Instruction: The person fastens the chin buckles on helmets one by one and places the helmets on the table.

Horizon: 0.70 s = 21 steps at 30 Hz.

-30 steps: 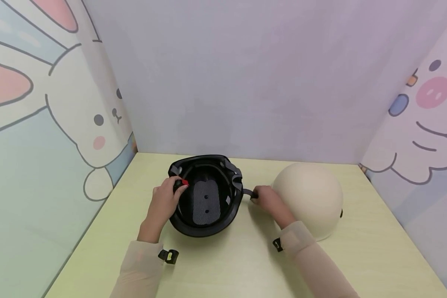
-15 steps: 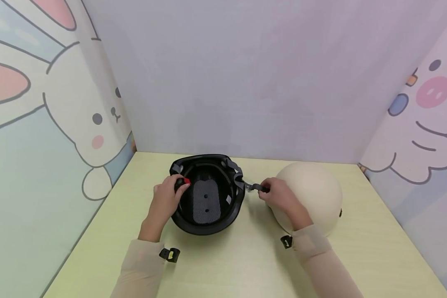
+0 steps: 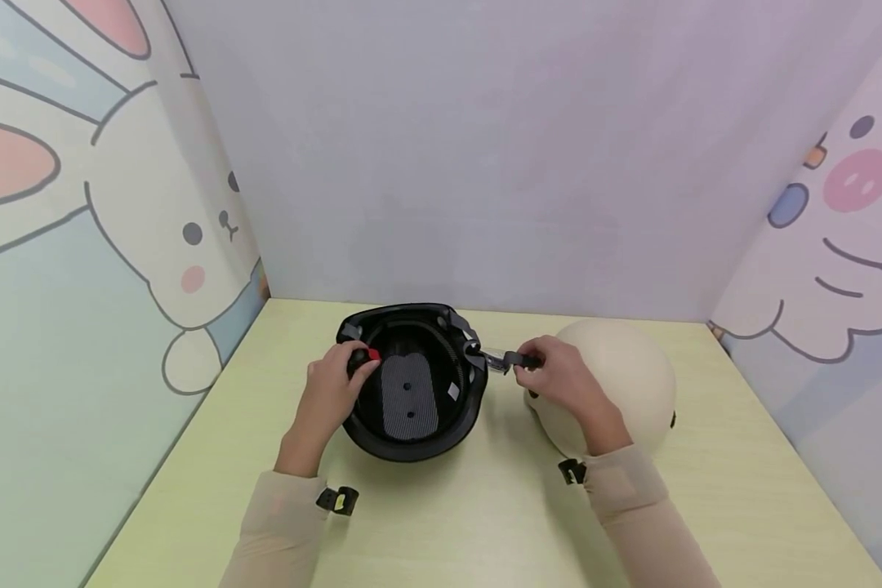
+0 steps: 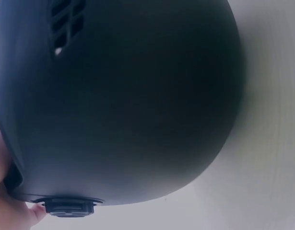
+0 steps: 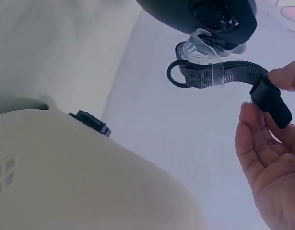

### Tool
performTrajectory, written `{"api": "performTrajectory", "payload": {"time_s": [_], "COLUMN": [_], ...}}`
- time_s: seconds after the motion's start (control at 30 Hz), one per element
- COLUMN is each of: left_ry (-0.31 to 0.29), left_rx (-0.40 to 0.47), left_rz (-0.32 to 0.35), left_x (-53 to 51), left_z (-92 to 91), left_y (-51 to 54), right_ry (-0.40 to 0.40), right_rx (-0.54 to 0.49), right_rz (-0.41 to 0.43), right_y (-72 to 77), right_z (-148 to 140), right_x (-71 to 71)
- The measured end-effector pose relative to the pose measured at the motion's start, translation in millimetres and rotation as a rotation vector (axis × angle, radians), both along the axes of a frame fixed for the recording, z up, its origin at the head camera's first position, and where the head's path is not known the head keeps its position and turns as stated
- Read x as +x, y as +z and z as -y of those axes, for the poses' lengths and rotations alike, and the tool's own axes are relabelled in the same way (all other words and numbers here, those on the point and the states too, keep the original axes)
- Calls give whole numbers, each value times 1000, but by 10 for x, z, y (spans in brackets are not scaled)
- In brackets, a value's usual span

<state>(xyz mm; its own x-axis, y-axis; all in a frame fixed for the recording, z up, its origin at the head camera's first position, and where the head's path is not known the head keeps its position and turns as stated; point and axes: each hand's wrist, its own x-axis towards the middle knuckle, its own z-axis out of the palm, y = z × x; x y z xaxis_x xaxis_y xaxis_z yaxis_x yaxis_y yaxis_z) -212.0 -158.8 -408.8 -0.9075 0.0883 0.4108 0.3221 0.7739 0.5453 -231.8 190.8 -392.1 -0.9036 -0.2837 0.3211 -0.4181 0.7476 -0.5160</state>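
Note:
A black helmet (image 3: 415, 451) lies upside down on the table, its padded inside facing up. At its left rim my left hand (image 3: 329, 384) pinches a black buckle with a red part (image 3: 372, 354). In the left wrist view the helmet's outer shell (image 4: 128, 115) fills most of the picture, with only parts of the fingers (image 4: 10, 211) showing. My right hand (image 3: 562, 371) pinches the end of the chin strap (image 5: 243, 72), drawn out to the right of the helmet. A black plastic buckle piece (image 5: 272, 103) sits between thumb and fingers; a clear plastic loop (image 5: 200, 50) hangs round the strap.
A cream helmet (image 3: 625, 384) stands dome up to the right, partly behind my right hand and forearm. A light wooden table (image 3: 448, 531) lies beneath. A plain wall (image 3: 441, 163) closes the back, with cartoon-printed panels at both sides.
My right hand has moved right and slightly away from me, pulling the strap out from the helmet. My left hand keeps its grip, and the black helmet has shifted slightly right.

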Motion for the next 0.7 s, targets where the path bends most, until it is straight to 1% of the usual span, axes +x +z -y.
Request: {"api": "performTrajectory", "payload": {"time_s": [0.23,0.37,0.5,0.6,0.7], "left_ry": [-21,-22,-14,-9,-5], "left_rx": [46,67,107,135,153], "left_rz": [18,16,18,30,42], "left_x": [49,64,57,52,55], "left_z": [-51,-86,-120,-144,-159], "left_y": [80,107,112,112,115], "right_ry": [29,40,60,93,145], "right_rx": [-16,-43,-55,-60,-78], "right_rz": [-101,-90,-75,-102,-128], "right_y": [122,187,227,257,293], "right_z": [44,86,132,187,267], "right_x": [57,85,101,110,120]}}
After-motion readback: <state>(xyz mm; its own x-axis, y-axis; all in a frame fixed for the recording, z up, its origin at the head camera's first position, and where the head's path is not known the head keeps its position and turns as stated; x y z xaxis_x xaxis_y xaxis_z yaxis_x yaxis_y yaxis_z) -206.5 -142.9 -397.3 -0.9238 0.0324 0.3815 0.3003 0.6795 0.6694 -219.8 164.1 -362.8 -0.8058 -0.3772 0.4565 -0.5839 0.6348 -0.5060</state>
